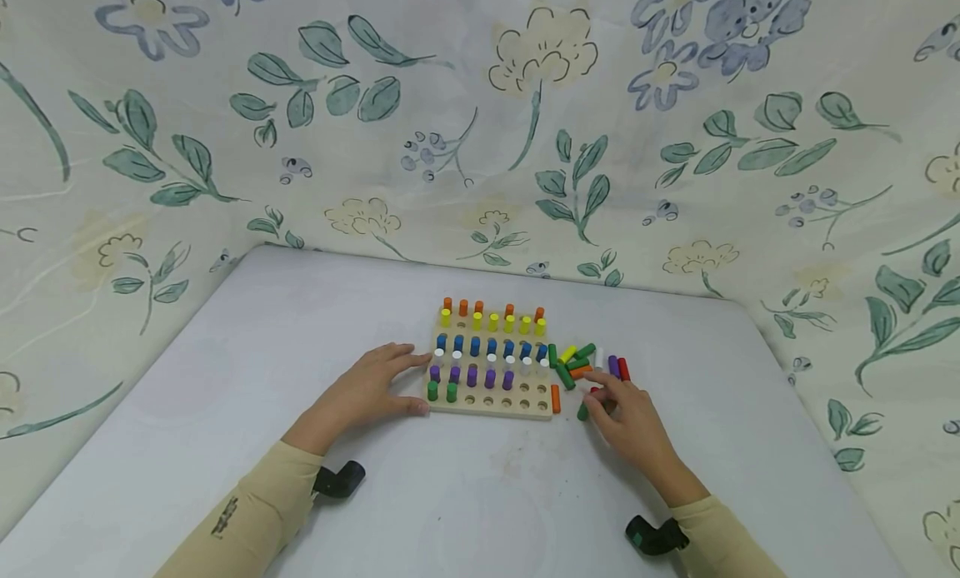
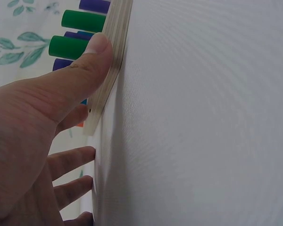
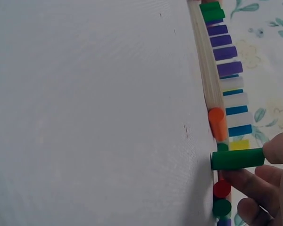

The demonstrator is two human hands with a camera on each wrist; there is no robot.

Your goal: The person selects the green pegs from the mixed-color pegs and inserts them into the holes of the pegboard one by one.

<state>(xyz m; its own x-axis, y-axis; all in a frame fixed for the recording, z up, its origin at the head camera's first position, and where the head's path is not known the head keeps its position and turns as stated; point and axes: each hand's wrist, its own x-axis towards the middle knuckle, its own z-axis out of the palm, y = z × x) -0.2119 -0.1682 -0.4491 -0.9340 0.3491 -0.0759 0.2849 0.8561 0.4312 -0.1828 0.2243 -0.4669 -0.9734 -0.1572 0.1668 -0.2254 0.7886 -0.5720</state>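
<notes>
A wooden pegboard point(image 1: 491, 407) carries rows of coloured pegs: orange, yellow, blue, white, purple and green. At its left edge rests my left hand point(image 1: 367, 391), fingers spread and fairly straight. In the left wrist view the thumb point(image 2: 87, 63) lies against the board's edge beside a green peg point(image 2: 68, 47). To the right of the board, my right hand point(image 1: 633, 420) pinches a green peg point(image 3: 238, 159) between thumb and finger. That peg stands upright in the right wrist view, its lower end at the tabletop. Two green pegs point(image 1: 452, 392) occupy the left of the front row.
Loose green, yellow, orange, white, purple point(image 1: 613, 366) and red pegs point(image 1: 624, 368) lie right of the board. A single orange peg point(image 1: 556, 399) lies against its right edge. Empty holes show in the front row, right of the green pegs. Patterned cloth point(image 1: 450, 145) hangs behind the white table point(image 1: 337, 303).
</notes>
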